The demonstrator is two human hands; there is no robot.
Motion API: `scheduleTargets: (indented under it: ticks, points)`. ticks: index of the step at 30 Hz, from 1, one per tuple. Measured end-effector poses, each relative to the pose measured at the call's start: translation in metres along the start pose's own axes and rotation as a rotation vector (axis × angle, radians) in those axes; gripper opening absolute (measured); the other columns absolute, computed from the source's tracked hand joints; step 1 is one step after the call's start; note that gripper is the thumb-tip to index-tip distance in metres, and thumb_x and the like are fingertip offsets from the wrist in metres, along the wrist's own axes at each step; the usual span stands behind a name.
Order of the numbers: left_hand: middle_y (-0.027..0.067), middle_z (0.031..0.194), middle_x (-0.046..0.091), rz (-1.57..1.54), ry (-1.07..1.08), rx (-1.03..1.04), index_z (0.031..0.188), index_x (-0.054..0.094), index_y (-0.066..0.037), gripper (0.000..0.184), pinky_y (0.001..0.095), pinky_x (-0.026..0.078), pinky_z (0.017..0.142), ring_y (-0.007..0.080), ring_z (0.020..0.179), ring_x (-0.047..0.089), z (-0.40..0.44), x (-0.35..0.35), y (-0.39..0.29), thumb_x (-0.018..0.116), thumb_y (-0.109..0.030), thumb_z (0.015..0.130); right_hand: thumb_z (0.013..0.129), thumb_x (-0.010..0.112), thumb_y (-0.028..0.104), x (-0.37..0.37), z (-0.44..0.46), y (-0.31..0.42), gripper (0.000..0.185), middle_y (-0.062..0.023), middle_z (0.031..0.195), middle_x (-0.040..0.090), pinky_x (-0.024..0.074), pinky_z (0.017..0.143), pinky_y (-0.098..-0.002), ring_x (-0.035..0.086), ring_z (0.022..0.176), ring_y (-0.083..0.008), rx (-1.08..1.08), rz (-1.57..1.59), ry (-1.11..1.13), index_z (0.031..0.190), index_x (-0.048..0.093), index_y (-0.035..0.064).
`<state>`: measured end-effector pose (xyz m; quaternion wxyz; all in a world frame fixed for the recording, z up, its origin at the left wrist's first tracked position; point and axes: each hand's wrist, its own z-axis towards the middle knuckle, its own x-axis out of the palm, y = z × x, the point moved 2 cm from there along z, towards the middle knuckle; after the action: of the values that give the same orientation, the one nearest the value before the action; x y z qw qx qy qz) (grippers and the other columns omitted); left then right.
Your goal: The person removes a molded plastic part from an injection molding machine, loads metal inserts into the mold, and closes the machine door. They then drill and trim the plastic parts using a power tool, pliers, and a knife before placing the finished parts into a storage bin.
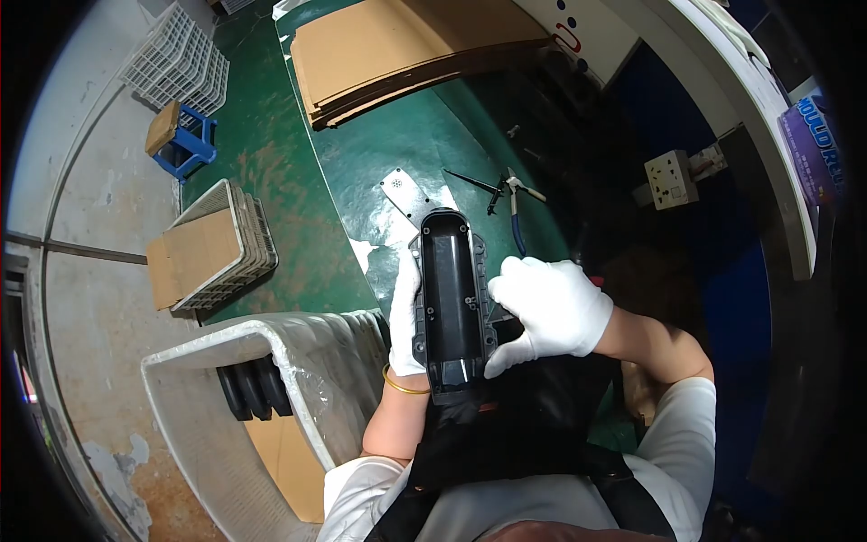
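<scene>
A long black plastic housing (449, 298) with a hollow trough and screw bosses along its sides is held upright in front of my body. My left hand (406, 312), in a white glove, wraps round its left edge. On the other side my right hand (551, 307), also gloved in white, has its fingers bent at the right edge of the housing; what its fingertips hold, if anything, is hidden. Beyond the housing, a flat metal plate (405, 195) with holes lies on the green table. Blue-handled pliers (516, 212) and a thin black tool (479, 183) lie to the right of it.
Stacked cardboard sheets (406, 45) cover the table's far end. A large white crate (312, 397) with black parts stands at my left. Further left are smaller crates (257, 239) and a blue stool (190, 144). A socket box (670, 180) is at the right.
</scene>
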<state>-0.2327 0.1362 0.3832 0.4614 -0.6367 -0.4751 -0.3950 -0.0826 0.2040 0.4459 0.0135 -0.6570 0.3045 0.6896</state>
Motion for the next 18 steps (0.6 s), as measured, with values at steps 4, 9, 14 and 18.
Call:
scheduleTargets:
  ticks: [4, 9, 14, 18]
  points:
    - [0.0078, 0.108, 0.065, 0.042, -0.006, 0.037, 0.123, 0.055, -0.008, 0.044, 0.0305, 0.057, 0.074, 0.0173, 0.087, 0.066, 0.001, 0.009, 0.002, 0.044, -0.043, 0.098, 0.06, 0.064, 0.075, -0.001, -0.002, 0.001, 0.075, -0.0096, 0.077, 0.051, 0.0488, 0.056, -0.0354, 0.057, 0.071, -0.0256, 0.007, -0.058, 0.016, 0.082, 0.055, 0.0032]
    - [0.0071, 0.106, 0.065, 0.057, -0.029, 0.012, 0.121, 0.057, -0.008, 0.042, 0.0297, 0.057, 0.073, 0.0166, 0.086, 0.066, 0.001, -0.002, 0.002, 0.045, -0.041, 0.098, 0.06, 0.064, 0.075, 0.001, -0.003, 0.0, 0.075, -0.01, 0.077, 0.052, 0.0489, 0.056, -0.0357, 0.057, 0.07, -0.026, 0.043, -0.064, 0.047, 0.079, 0.054, 0.0037]
    - [0.0068, 0.104, 0.066, 0.02, -0.101, -0.041, 0.119, 0.058, -0.008, 0.041, 0.0292, 0.058, 0.072, 0.0159, 0.084, 0.066, 0.002, -0.005, 0.005, 0.046, -0.041, 0.098, 0.06, 0.065, 0.074, 0.008, -0.004, -0.003, 0.074, -0.0104, 0.077, 0.052, 0.0487, 0.057, -0.0358, 0.058, 0.07, -0.0266, 0.052, -0.056, 0.089, 0.078, 0.053, 0.0036]
    - [0.0065, 0.102, 0.067, 0.049, -0.093, -0.035, 0.117, 0.059, -0.008, 0.041, 0.0292, 0.058, 0.07, 0.0158, 0.082, 0.066, 0.004, -0.004, 0.005, 0.047, -0.042, 0.097, 0.059, 0.065, 0.074, 0.012, -0.004, -0.007, 0.074, -0.01, 0.076, 0.052, 0.0486, 0.057, -0.0358, 0.057, 0.07, -0.0266, 0.046, -0.008, 0.073, 0.077, 0.052, 0.0036]
